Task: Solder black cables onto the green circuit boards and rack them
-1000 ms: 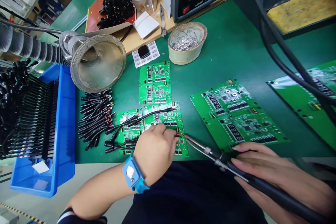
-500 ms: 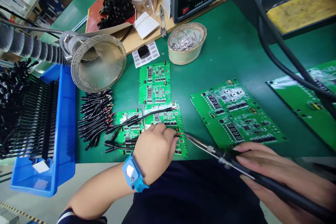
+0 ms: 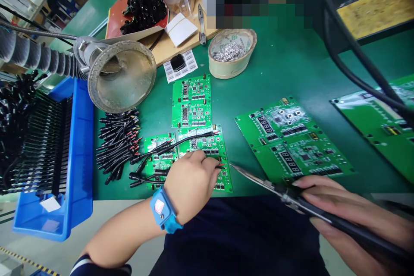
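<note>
My left hand point(image 3: 192, 181), with a blue wrist strap point(image 3: 164, 210), is closed on a black cable whose red wire end point(image 3: 221, 165) lies at the right edge of a green circuit board point(image 3: 226, 177). My right hand point(image 3: 336, 207) grips a soldering iron point(image 3: 278, 189). The iron's thin tip is just right of the wire end, with a small gap between them. Another black cable point(image 3: 194, 137) lies across the upper part of that board. Part of the board and cable is hidden under my left hand.
Left are a blue bin point(image 3: 79, 138) of cables, a cable pile point(image 3: 118, 146) and a round fume hood point(image 3: 121, 77). A solder-scrap bowl point(image 3: 231, 67) stands behind the boards. More circuit boards point(image 3: 294, 138) lie right. Black cords point(image 3: 355, 64) hang at upper right.
The soldering iron and my right hand have moved slightly right, drawing the tip away from the wire end. My left hand stays in place. A pixelated patch now covers the equipment at the top.
</note>
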The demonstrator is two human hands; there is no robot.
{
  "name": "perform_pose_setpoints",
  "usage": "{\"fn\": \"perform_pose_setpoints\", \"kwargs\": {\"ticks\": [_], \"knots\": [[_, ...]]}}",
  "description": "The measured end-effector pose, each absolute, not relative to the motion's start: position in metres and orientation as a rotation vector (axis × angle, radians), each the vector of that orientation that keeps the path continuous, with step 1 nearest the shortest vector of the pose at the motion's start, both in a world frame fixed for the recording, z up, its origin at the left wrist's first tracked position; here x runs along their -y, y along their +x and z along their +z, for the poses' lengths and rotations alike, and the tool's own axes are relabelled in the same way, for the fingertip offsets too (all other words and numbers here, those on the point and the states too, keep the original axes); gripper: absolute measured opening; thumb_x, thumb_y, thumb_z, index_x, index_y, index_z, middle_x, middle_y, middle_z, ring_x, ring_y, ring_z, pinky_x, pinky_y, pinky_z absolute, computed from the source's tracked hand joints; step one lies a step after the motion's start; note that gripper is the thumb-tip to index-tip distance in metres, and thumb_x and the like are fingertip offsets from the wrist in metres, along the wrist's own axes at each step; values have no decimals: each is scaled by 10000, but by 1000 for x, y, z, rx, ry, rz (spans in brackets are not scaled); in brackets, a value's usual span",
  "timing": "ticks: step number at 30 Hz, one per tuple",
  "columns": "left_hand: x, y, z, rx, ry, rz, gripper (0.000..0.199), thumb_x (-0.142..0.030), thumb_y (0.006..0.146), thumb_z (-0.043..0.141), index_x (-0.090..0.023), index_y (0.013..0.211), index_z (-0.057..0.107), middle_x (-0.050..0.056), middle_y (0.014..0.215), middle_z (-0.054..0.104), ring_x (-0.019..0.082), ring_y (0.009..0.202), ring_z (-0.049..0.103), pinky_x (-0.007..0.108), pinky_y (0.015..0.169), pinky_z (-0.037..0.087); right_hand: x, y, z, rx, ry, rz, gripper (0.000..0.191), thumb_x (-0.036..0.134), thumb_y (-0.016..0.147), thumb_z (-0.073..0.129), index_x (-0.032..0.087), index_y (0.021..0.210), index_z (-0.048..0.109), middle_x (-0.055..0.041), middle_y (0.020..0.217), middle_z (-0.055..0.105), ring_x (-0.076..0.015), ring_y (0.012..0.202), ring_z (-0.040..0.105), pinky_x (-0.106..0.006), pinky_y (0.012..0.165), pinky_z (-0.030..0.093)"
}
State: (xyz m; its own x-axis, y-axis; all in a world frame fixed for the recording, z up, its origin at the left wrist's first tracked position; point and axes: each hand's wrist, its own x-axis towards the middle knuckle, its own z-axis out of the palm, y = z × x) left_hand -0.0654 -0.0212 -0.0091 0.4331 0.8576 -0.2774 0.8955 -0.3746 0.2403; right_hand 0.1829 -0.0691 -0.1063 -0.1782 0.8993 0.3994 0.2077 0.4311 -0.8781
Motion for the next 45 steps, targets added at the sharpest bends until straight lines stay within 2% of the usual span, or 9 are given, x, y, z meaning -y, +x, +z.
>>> {"fn": "perform_pose_setpoints", "kwargs": {"ticks": [5,11,13,19,25,33,41,43,45], "knots": [[21,-66,-10,-1497,2342,-126,207,-250,882,471,-155,970,633,64,808,594,211,725,584,361,652,516,60,177,-95,1797,-864,767,570,35,675,567,256,1200,551,-30,836,637,-204,857,624,-364,734,588],[21,-65,-14,-1510,2353,-82,192,-245,860,485,-154,929,639,63,797,598,210,724,586,360,660,517,52,170,-82,1895,-833,683,593,65,705,555,264,1259,493,-9,752,655,-186,717,640,-364,689,587],[21,-65,-15,-1515,2354,-79,189,-242,854,489,-153,923,641,65,797,600,213,721,588,365,653,519,55,172,-85,1884,-831,695,593,61,698,557,271,1249,503,-8,748,656,-191,706,642,-372,681,590],[21,-65,-14,-1518,2342,-100,184,-242,854,494,-156,925,640,65,798,598,211,730,590,357,656,517,69,186,-106,1698,-909,856,490,47,664,576,241,1114,607,-54,877,644,-254,898,619,-441,752,579],[21,-65,-14,-1513,2353,-97,188,-245,858,488,-154,922,640,64,795,597,214,727,586,360,653,515,62,179,-96,1791,-875,776,506,54,666,576,246,1134,592,-32,824,643,-220,839,632,-387,722,587],[17,-66,-13,-1485,2370,-115,192,-296,861,519,-143,875,633,58,764,583,207,695,572,344,624,507,50,170,-78,1947,-781,688,574,58,732,511,236,1275,467,2,713,639,-154,701,632,-321,719,562],[19,-64,-15,-1500,2376,-120,199,-289,880,481,-154,890,627,59,787,580,208,717,568,350,639,503,53,173,-82,1963,-754,671,624,31,736,511,219,1322,407,-19,730,633,-159,749,625,-338,768,543],[19,-63,-15,-1513,2376,-133,198,-287,881,476,-156,882,625,59,788,575,207,721,564,345,633,500,53,173,-84,1972,-743,671,616,30,725,519,206,1308,426,-16,720,644,-152,734,632,-328,780,546],[19,-62,-14,-1529,2372,-151,192,-288,878,478,-162,867,622,55,779,568,205,716,559,337,622,495,53,173,-85,1929,-773,715,531,57,703,553,232,1204,532,3,689,655,-139,672,638,-312,772,558]]}}
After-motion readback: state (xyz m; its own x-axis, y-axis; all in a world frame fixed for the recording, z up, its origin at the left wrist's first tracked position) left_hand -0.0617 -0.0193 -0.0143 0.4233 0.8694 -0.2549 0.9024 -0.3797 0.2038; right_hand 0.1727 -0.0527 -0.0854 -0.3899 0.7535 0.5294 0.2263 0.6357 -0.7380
